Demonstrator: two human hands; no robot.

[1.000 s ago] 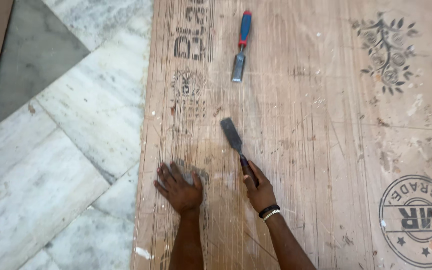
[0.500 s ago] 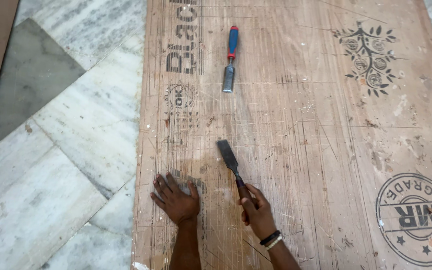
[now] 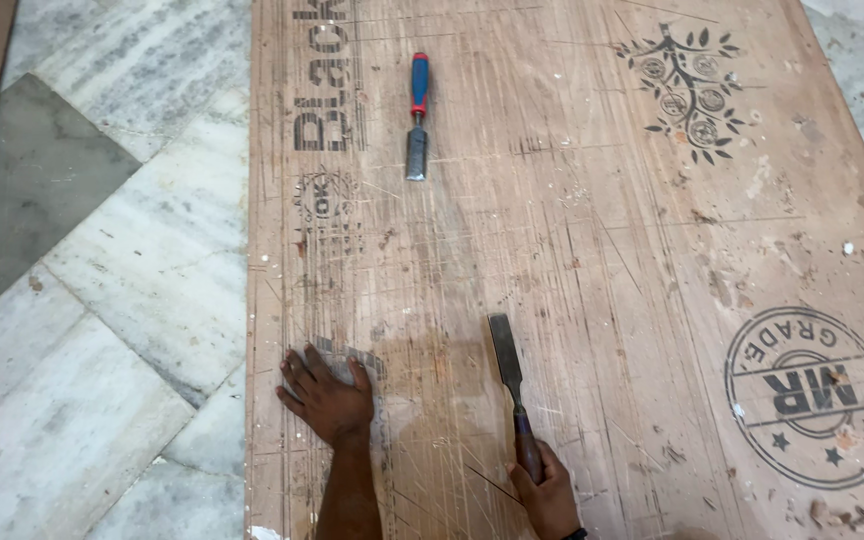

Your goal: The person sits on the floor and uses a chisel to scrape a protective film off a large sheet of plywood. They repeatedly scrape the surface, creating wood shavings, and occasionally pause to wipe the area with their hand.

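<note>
1. Looking down from head height, a large scratched plywood sheet (image 3: 572, 300) lies flat on a marble floor (image 3: 102, 300).
2. The left hand (image 3: 327, 395) is spread flat, palm down, pressing on the sheet near its left edge.
3. The right hand (image 3: 547, 490) is wrapped around the dark handle of a chisel (image 3: 508, 385); the blade lies low against the wood and points away from the person.
4. A second chisel (image 3: 417, 115), with a red and blue handle, lies loose farther up the sheet, well apart from both hands.
5. Wood chips (image 3: 857, 515) are scattered toward the sheet's right side.
6. Risks, as a judgement: the blade could skid on the worn surface if pushed at too shallow an angle. The left hand sits off to the side of the blade's line, but a sideways slip could bring the edge toward it. The sheet rests on smooth stone, so a hard push might shift it.
</note>
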